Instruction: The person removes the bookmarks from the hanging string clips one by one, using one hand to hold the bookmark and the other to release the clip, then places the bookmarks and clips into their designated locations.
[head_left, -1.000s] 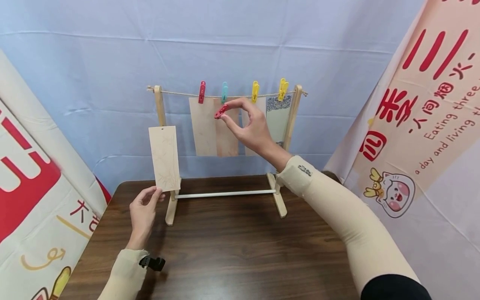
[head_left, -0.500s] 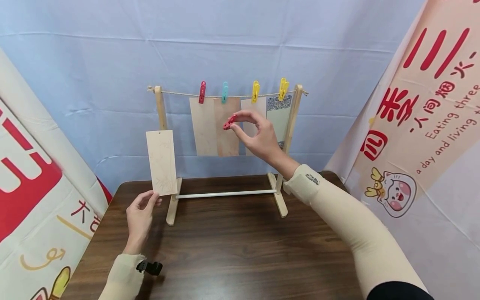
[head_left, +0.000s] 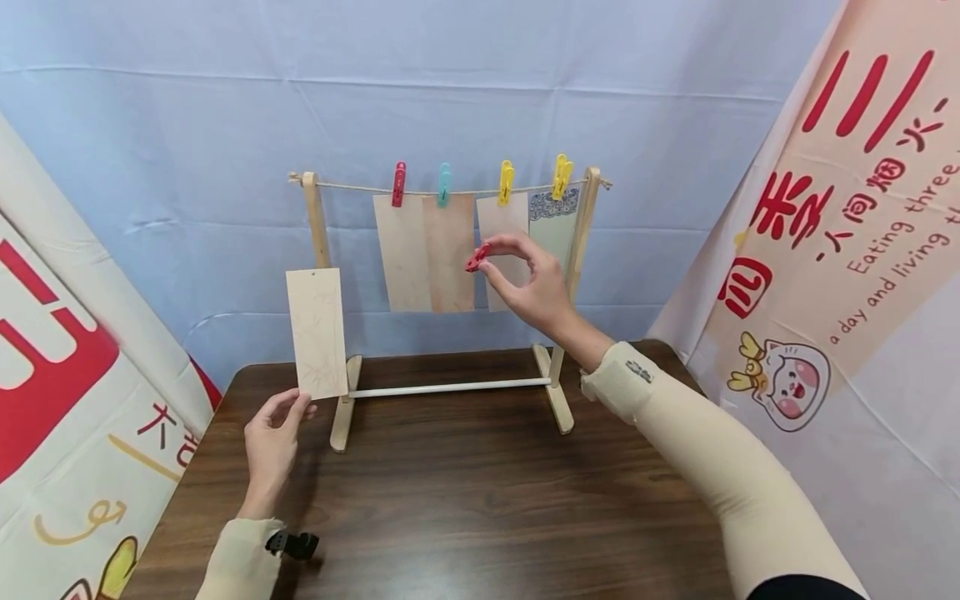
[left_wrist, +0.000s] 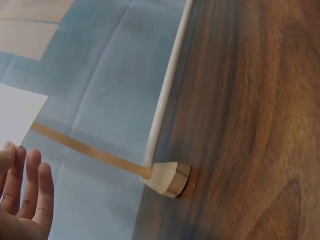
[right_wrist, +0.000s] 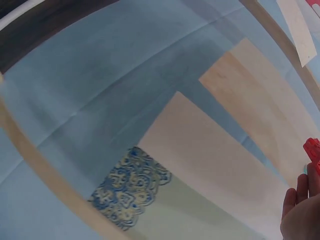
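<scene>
My left hand [head_left: 272, 442] pinches the lower corner of a beige paper card [head_left: 317, 333] with a small hole at its top. The card stands upright before the rack's left post. My right hand [head_left: 536, 287] pinches a red clothespin [head_left: 477, 257] between thumb and fingers, in front of the hanging cards. In the right wrist view this red clothespin [right_wrist: 312, 150] shows at the right edge. Along the rope hang several cards under a red clothespin [head_left: 399, 184], a teal clothespin [head_left: 445, 184] and two yellow ones, the rightmost card [head_left: 553, 205] bearing a blue lace pattern.
A wooden rack [head_left: 315, 218] with a rope [head_left: 352, 187] on top and a white bar [head_left: 450, 387] below stands at the back of the dark wooden table [head_left: 465, 492]. Behind it hangs a pale blue cloth [head_left: 225, 150]. Printed banners [head_left: 862, 208] flank both sides.
My right hand with the red clothespin has moved right and down, away from the rope. My left hand has shifted the card slightly left and down.
</scene>
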